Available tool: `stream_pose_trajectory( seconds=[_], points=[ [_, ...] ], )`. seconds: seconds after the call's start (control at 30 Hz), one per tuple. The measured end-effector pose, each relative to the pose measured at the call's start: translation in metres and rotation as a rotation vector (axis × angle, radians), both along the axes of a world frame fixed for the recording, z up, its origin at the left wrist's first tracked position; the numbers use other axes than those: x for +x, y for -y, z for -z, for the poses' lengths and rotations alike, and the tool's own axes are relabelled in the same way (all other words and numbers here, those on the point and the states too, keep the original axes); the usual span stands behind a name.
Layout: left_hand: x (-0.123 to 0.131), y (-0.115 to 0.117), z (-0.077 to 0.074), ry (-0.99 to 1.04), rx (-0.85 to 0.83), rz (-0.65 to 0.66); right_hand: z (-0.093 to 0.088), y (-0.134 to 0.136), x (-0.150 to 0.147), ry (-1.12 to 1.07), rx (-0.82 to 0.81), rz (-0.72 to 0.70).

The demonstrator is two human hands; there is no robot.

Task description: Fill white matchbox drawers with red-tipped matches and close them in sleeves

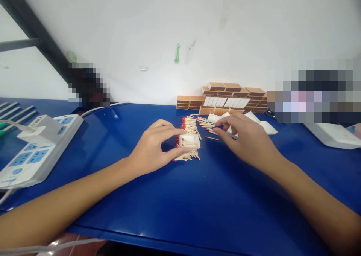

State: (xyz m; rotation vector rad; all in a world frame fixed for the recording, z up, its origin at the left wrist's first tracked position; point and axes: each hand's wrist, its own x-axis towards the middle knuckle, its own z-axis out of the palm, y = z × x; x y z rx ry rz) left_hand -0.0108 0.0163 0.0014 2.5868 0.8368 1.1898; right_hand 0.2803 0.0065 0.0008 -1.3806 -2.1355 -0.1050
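My left hand (155,147) grips a small white matchbox tray (189,140) between thumb and forefinger; the tray lies on a heap of red-tipped matches (189,130) on the blue table (180,195). My right hand (244,135) reaches in from the right, fingers curled and pinched over loose matches (207,125) beside the heap. What the fingertips hold is too small to make out. Empty white trays (259,122) lie just behind my right hand.
A stack of brown matchbox sleeves (225,98) stands against the white wall. At the left sits a white power strip (36,147) with blue sockets and a cable. A white box (332,135) lies at the right edge. A dark metal frame (34,30) rises at the upper left.
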Motion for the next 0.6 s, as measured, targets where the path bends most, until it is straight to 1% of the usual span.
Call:
stream_pose_trajectory(
  seconds=[0.13, 0.27, 0.33, 0.4, 0.53, 0.6],
  points=[
    [0.001, 0.001, -0.001, -0.006, 0.033, 0.013, 0.014, -0.012, 0.009, 0.046, -0.087, -0.121],
    [0.001, 0.001, -0.001, -0.017, 0.063, 0.029, 0.017, -0.013, 0.009, 0.083, -0.147, -0.137],
    [0.001, 0.0, 0.0, -0.022, 0.059, 0.034, 0.014, -0.01, 0.006, 0.078, -0.145, -0.144],
    [0.0, 0.0, 0.001, -0.028, 0.045, 0.037, 0.008, -0.005, 0.0, 0.023, -0.128, -0.151],
    [0.0, 0.001, 0.002, -0.024, 0.014, 0.053, -0.007, 0.017, -0.029, -0.15, -0.074, -0.13],
    [0.001, 0.003, 0.002, -0.017, 0.006, 0.069, -0.013, 0.028, -0.044, -0.161, -0.068, -0.164]
  ],
)
